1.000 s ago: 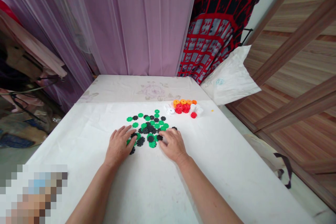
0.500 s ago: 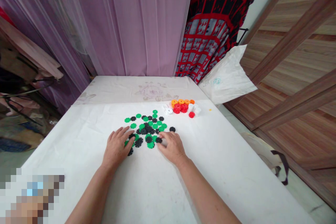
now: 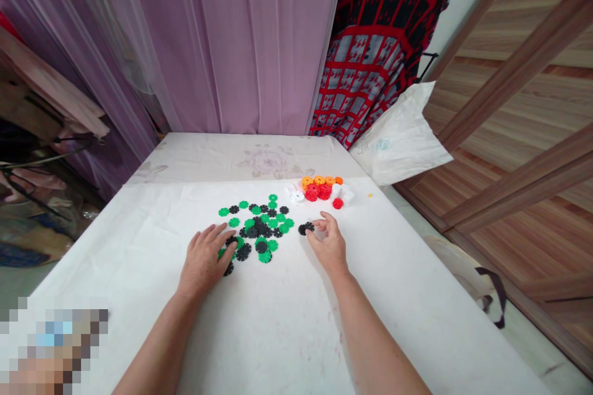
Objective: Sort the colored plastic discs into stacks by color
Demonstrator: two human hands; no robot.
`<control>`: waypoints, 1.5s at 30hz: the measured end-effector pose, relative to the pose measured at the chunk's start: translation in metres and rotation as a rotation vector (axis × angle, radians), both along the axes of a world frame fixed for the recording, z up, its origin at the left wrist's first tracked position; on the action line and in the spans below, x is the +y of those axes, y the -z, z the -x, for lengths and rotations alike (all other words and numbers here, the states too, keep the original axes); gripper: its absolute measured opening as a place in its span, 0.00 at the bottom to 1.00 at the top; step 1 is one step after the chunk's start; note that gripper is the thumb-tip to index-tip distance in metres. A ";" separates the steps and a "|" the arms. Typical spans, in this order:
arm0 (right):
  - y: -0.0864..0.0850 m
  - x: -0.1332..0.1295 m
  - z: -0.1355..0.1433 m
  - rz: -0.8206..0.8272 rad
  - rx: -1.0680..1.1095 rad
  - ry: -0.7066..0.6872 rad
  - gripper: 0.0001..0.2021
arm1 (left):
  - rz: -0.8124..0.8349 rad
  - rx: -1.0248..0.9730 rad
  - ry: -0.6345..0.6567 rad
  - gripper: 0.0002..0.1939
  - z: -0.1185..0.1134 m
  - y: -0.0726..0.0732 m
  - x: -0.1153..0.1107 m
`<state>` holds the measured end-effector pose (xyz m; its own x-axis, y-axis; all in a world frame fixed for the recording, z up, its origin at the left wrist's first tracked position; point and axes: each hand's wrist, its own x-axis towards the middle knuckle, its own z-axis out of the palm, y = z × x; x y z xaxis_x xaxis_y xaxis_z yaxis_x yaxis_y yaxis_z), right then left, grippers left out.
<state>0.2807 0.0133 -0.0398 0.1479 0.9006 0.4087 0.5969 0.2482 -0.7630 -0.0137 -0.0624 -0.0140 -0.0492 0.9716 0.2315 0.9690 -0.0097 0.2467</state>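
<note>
Green notched plastic discs [image 3: 234, 222] and black ones [image 3: 243, 252] lie scattered in a loose, partly overlapping heap. At the heap's near left side, my left hand [image 3: 201, 259] rests with its fingers spread over a few discs, some of them partly hidden beneath. My right hand [image 3: 331, 245] is right of the heap, pinching a black notched disc [image 3: 310, 226] between thumb and finger. That disc overlaps another black disc [image 3: 302, 230] lying on the table.
Stacked orange discs [image 3: 319, 181], red discs [image 3: 312, 192] and white discs [image 3: 343, 194] stand toward the table's far right. A white bag [image 3: 398, 136] hangs by the right edge of the cloth-covered table [image 3: 259, 333]. Purple curtains [image 3: 259, 43] hang behind.
My right hand has moved right, away from the heap, with a black disc, to the lone black disc. My left hand has stayed almost where it was.
</note>
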 end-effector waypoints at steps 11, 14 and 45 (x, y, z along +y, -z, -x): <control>0.002 0.007 0.002 0.056 -0.103 -0.021 0.25 | -0.016 -0.002 0.004 0.19 0.002 0.002 0.000; 0.002 0.007 0.001 0.064 -0.122 -0.031 0.25 | -0.011 -0.006 -0.001 0.20 0.001 0.002 0.000; 0.002 0.007 0.002 0.077 -0.235 -0.064 0.23 | 0.011 -0.005 0.000 0.21 0.000 -0.001 -0.001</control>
<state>0.2788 0.0200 -0.0416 -0.0016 0.9348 0.3552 0.7452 0.2380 -0.6229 -0.0140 -0.0629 -0.0126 -0.0505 0.9740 0.2207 0.9678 -0.0069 0.2518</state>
